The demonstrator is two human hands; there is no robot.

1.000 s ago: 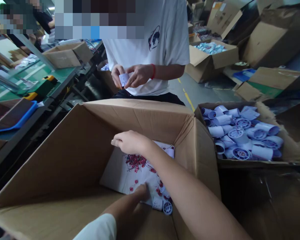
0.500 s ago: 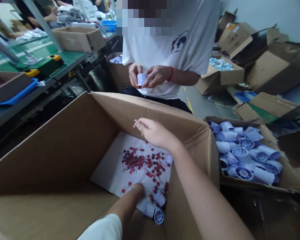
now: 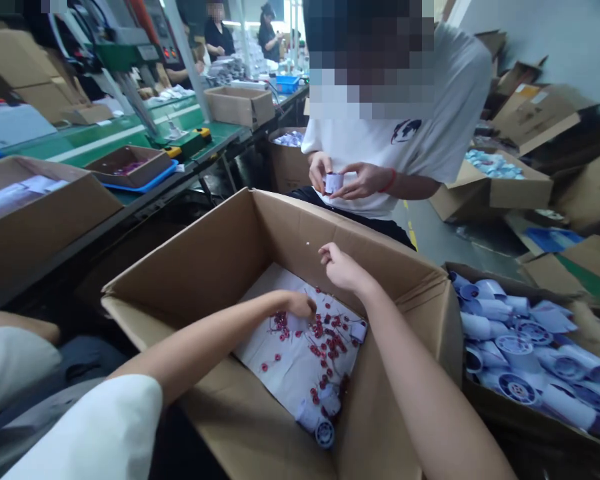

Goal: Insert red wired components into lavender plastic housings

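Observation:
My right hand (image 3: 341, 264) hangs over the far part of a large cardboard box (image 3: 190, 257). Its fingers are curled together; what they hold, if anything, is hidden. A tiny white speck (image 3: 307, 243) shows just left of the fingertips, apart from them. Lower in the box, my left hand (image 3: 300, 307) has its fingers curled close above small red round parts (image 3: 333, 341) with thin wires. Whether one is in its grip is hidden. These parts lie scattered on a white sheet (image 3: 280, 377). White plastic cylinders (image 3: 309, 415) lie at the box's near right, one with a spoked round end.
Across the box, a person's hands (image 3: 360, 180) hold a white cylinder (image 3: 334, 183). At right stands a carton of white cylinders (image 3: 523, 340). A green workbench (image 3: 180, 110) with boxes runs at back left. Another person's sleeve (image 3: 17, 363) shows at the left edge.
My left hand has moved up and further into the box, from its near side to above the red parts. My right hand stays raised. The view has swung left.

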